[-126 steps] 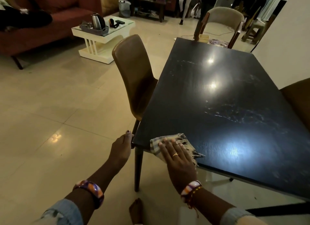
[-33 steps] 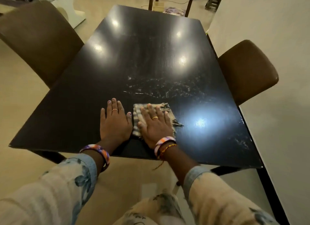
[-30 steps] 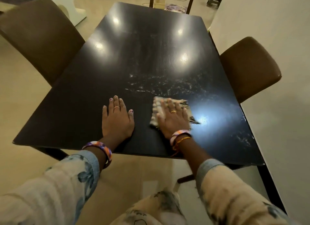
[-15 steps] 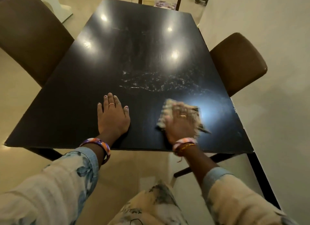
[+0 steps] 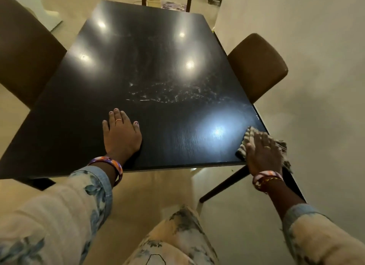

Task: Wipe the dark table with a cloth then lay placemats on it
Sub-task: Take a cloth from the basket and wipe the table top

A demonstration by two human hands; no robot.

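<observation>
Left hand (image 5: 122, 135) lies flat on the table (image 5: 138, 67), likely bracing; right hand (image 5: 263, 153), fingers straight, presses the cloth (image 5: 245, 144) beneath it for wiping

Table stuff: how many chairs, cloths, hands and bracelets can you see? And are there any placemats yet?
Tables: 1, dark table
Chairs beside it: 2, left chair, right chair
Cloths: 1, cloth at the near right corner
Hands: 2, left hand, right hand
Wrists with bracelets: 2, left wrist, right wrist
Placemats: 0 in view
Total: 8
</observation>
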